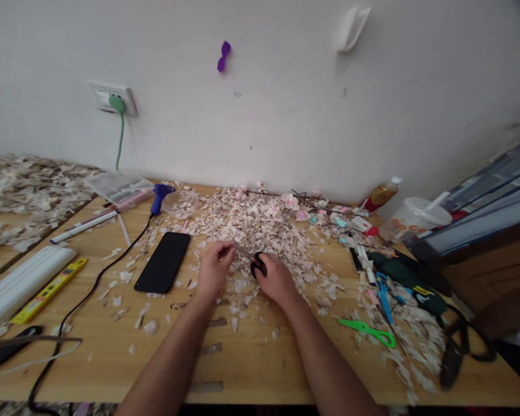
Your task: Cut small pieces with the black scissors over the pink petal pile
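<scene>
Black-handled scissors (258, 264) are gripped in my right hand (276, 279), with the blades pointing left toward my other hand. My left hand (214, 267) is closed in a pinch close to the blade tips; whatever lies between its fingertips is too small to make out. Under and beyond both hands spreads a heap of pale, petal-like scraps (260, 222) on the wooden table (251, 372). A black phone (163, 263) lies flat just left of my left hand.
At left are a blue glue gun (158, 199) with a black cord, a yellow package (49, 292) and white sticks (28, 277). Pink-flowered twigs (292, 202) lie by the wall. At right are green scissors (368, 330), a bottle (381, 193), a lidded tub (420, 216) and another person's arm (509, 315).
</scene>
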Demonstrator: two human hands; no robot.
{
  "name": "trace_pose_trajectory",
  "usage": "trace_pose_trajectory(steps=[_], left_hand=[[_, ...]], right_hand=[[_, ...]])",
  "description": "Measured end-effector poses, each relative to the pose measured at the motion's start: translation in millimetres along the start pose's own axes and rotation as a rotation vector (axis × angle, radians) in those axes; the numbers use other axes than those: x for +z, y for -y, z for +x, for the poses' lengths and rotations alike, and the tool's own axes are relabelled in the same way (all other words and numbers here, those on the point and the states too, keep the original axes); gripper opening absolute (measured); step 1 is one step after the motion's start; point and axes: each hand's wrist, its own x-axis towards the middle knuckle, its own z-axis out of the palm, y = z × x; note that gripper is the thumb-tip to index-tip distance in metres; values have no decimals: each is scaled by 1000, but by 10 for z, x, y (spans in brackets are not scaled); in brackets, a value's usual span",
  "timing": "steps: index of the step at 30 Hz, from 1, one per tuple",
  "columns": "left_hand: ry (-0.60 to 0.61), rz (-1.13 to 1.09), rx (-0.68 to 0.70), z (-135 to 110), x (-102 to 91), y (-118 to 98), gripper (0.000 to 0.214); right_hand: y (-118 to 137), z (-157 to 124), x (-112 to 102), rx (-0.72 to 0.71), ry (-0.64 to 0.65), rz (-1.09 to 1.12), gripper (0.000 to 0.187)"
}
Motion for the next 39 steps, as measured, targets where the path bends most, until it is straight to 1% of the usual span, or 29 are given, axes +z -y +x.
trace_pose_trajectory(steps=[2,5,7,9,12,18,22,25,33,37,39], left_hand=[[0,-53,-32,-4,11,-25,19],[34,-350,-203,-30,75,-54,23],[53,-529,-287,-60,133,-63,26],[43,-639,-329,-89,182,-64,28],[28,-701,-352,-107,210,-51,29],[31,-599,-289,-80,173,26,28],[39,-423,-215,-63,141,55,29],[26,-352,-199,-47,114,46,31],[49,-312,-211,-33,84,-12,32],[68,-300,-216,-8,58,-13,33],[68,-333,-239,-2,56,-13,31]], right_hand=[[-4,-2,-10,-3,2,-3,8],[-4,-3,-13,2,-2,-4,9],[-1,-3,-7,7,-4,-3,10],[4,-2,3,10,-2,-2,11],[4,-1,15,18,5,0,12],[-17,8,36,38,20,9,15],[-12,5,28,43,15,2,15],[-4,2,3,31,23,-1,13],[-8,7,-8,18,28,-3,12],[-23,8,-13,14,26,-12,7],[-31,9,-19,10,23,-15,5]])
